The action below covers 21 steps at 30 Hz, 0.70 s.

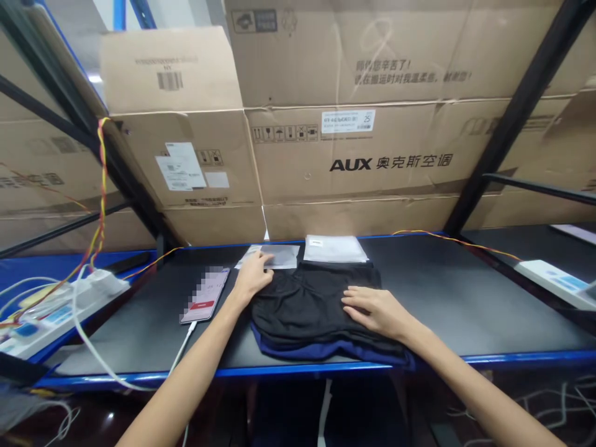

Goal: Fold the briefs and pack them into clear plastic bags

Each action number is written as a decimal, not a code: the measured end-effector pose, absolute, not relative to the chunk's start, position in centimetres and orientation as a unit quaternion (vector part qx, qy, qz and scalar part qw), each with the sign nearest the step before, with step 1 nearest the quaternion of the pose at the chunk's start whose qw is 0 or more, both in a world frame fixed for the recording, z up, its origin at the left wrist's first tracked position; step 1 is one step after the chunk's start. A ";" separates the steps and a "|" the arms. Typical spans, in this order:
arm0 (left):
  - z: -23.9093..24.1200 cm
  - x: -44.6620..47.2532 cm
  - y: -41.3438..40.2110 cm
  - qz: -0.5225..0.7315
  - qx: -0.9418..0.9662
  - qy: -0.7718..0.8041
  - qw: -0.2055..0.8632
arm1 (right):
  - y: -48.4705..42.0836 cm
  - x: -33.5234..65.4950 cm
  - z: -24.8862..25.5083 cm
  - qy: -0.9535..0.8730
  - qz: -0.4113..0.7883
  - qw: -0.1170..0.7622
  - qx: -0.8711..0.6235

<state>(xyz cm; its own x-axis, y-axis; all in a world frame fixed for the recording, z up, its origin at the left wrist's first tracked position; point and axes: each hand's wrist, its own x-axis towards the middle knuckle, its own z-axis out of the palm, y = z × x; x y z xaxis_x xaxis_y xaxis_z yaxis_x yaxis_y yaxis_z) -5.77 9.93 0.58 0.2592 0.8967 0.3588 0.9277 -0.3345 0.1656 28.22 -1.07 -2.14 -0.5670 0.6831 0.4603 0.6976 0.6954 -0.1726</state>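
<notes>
A folded black garment (307,304) lies on top of a dark blue one (321,352) on the black shelf (465,304). My right hand (375,307) rests flat on the black garment, fingers stretched out to the left. My left hand (252,275) reaches to the garment's upper left corner, its fingertips touching a clear flat plastic bag (274,256) that lies behind the pile. A second clear bag with a white label (333,249) lies beside it, just behind the garment.
A phone (205,295) on a white cable lies left of the pile. A white power strip (60,307) with wires sits at far left, another white strip (554,280) at right. Cardboard boxes (354,155) wall the back; black frame bars (507,118) slant across.
</notes>
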 end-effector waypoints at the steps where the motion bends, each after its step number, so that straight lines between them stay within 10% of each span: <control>1: 0.4 -5.6 10.2 -0.195 -0.796 -0.573 0.029 | -1.1 28.2 -2.0 -0.886 -0.008 0.250 -0.390; 21: 0.8 -1.3 3.2 -0.113 -0.936 -0.323 -0.081 | -0.6 27.0 -0.1 -0.883 0.074 0.200 -0.417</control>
<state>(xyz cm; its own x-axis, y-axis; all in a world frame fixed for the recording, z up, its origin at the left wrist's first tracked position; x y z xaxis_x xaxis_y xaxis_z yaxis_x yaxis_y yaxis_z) -1.31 3.20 0.84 0.7662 0.6227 0.1591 0.5858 -0.7784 0.2255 26.99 -0.59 -0.13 -0.5717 0.7671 0.2909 0.7076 0.6405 -0.2983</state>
